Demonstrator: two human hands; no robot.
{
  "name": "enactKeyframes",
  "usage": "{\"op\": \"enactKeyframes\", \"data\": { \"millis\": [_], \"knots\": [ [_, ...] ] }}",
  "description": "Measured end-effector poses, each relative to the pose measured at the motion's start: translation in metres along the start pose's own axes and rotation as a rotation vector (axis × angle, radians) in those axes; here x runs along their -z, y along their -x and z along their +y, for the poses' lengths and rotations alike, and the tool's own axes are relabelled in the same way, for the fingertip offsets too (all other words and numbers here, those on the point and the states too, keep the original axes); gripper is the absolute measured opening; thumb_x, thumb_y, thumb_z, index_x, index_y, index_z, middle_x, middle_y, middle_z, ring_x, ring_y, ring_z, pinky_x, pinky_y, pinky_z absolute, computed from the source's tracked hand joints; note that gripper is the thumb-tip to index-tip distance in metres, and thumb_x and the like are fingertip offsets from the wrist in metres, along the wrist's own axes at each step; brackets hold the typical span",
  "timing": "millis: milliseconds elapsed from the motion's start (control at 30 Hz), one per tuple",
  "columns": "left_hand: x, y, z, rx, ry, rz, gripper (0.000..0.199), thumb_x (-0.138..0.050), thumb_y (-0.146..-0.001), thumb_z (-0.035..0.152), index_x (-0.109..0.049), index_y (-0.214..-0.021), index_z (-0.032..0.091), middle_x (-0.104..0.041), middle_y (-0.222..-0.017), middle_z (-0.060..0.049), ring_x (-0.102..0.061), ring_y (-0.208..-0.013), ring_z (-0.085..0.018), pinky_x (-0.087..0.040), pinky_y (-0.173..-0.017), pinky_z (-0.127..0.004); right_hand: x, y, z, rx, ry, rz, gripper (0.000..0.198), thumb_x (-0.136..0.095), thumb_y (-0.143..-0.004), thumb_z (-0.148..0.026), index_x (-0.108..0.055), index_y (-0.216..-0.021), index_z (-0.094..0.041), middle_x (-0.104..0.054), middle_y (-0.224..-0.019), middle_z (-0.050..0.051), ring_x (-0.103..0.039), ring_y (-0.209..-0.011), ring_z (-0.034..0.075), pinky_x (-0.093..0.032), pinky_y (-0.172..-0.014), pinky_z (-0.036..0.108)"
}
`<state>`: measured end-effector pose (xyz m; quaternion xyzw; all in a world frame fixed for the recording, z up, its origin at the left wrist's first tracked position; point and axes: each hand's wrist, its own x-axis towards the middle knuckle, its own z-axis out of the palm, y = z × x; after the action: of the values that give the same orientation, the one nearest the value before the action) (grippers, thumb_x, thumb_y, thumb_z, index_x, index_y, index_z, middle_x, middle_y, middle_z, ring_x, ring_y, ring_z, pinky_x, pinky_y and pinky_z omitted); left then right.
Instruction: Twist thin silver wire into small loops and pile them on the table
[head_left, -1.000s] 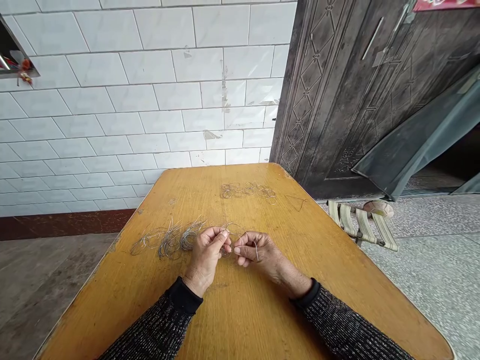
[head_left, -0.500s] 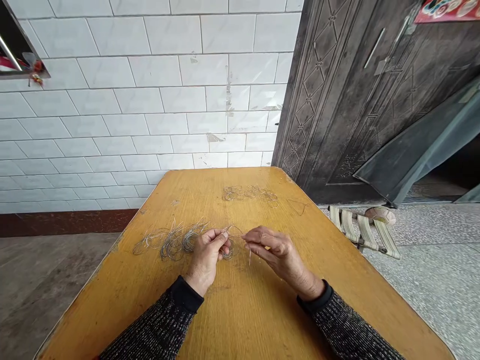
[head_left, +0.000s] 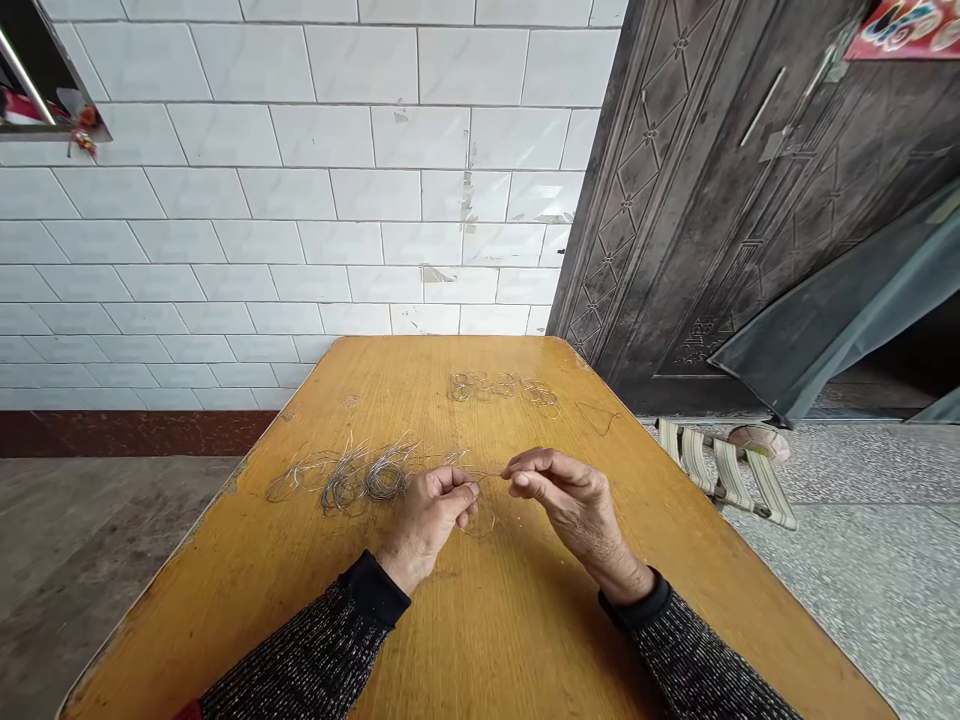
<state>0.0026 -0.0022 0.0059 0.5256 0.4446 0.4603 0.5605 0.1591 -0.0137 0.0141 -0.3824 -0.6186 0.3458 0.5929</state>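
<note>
A thin wire (head_left: 491, 474) runs almost straight between my two hands, low over the wooden table. My left hand (head_left: 427, 515) pinches it between thumb and forefinger, and a loose loop of it curves down beside those fingertips. At the other side, my right hand (head_left: 562, 495) has its fingertips closed on the wire, palm turned inward. Just left of my left hand lie several coils of silvery wire (head_left: 386, 480), with loose ends sticking up. Part of the nearest coil is hidden behind that hand.
Farther back on the table (head_left: 480, 640) lies a row of small wire rings (head_left: 502, 386). A bent wire piece (head_left: 598, 415) rests near the right edge. A striped folding stool (head_left: 727, 465) stands on the floor to the right, and a tiled wall (head_left: 337, 240) rises behind.
Both hands have shifted slightly right in view. The wire between them has gone from an arched loop to a straighter stretch, and the short end below my right fingers no longer shows.
</note>
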Motion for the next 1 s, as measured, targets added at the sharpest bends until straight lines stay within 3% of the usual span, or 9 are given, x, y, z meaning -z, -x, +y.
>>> {"op": "enactKeyframes", "data": {
  "millis": [133,267,433,600,833,1000],
  "knots": [
    [-0.002,0.002,-0.001,-0.031,-0.11,-0.08,0.012,-0.055,-0.066,0.024,-0.055,-0.057,0.016,-0.05,-0.05,0.002,-0.039,-0.042,-0.008,-0.029,-0.044,-0.021,-0.003,0.0,0.005,-0.062,-0.072,0.132,0.019,-0.064,-0.071,-0.029,-0.06,-0.087,-0.021,-0.059,-0.06,-0.001,-0.05,-0.048,0.01,-0.043,-0.047,0.023],
    [-0.003,0.005,-0.002,-0.044,-0.243,-0.181,0.01,-0.052,-0.066,0.022,-0.054,-0.058,0.016,-0.05,-0.051,0.003,-0.039,-0.042,-0.008,-0.029,-0.043,-0.022,-0.001,0.0,0.008,0.007,0.117,0.106,0.02,-0.057,-0.077,-0.029,-0.062,-0.094,-0.019,-0.054,-0.059,-0.001,-0.044,-0.044,0.007,-0.039,-0.042,0.02],
    [-0.003,0.008,0.001,-0.147,-0.474,-0.294,0.009,-0.052,-0.066,0.018,-0.056,-0.059,0.015,-0.049,-0.052,0.004,-0.04,-0.049,-0.008,-0.03,-0.048,-0.02,0.009,-0.002,0.0,0.164,0.396,-0.135,0.024,-0.047,-0.084,-0.027,-0.064,-0.095,-0.017,-0.056,-0.061,0.001,-0.049,-0.052,0.01,-0.041,-0.048,0.021],
    [0.0,0.007,0.003,-0.093,-0.507,-0.444,0.01,-0.052,-0.067,0.019,-0.056,-0.06,0.014,-0.048,-0.054,0.004,-0.04,-0.05,-0.007,-0.03,-0.049,-0.02,0.023,-0.005,-0.012,0.256,0.444,-0.447,0.025,-0.041,-0.087,-0.021,-0.065,-0.092,-0.016,-0.056,-0.064,0.002,-0.05,-0.058,0.01,-0.039,-0.056,0.021],
    [0.005,0.005,0.001,-0.007,-0.455,-0.602,0.011,-0.052,-0.067,0.019,-0.058,-0.061,0.013,-0.053,-0.054,0.002,-0.044,-0.05,-0.008,-0.032,-0.05,-0.021,0.031,-0.006,-0.013,0.244,0.471,-0.684,0.029,-0.037,-0.09,-0.024,-0.065,-0.096,-0.017,-0.059,-0.071,0.003,-0.051,-0.061,0.009,-0.036,-0.059,0.021],
    [0.01,0.001,0.004,0.036,-0.504,-0.651,0.01,-0.056,-0.066,0.021,-0.061,-0.063,0.013,-0.053,-0.053,0.003,-0.042,-0.048,-0.007,-0.03,-0.049,-0.02,0.029,-0.005,-0.01,0.258,0.552,-0.757,0.035,-0.033,-0.091,-0.029,-0.066,-0.091,-0.018,-0.06,-0.072,0.003,-0.053,-0.063,0.01,-0.035,-0.059,0.021]
  ]
}}
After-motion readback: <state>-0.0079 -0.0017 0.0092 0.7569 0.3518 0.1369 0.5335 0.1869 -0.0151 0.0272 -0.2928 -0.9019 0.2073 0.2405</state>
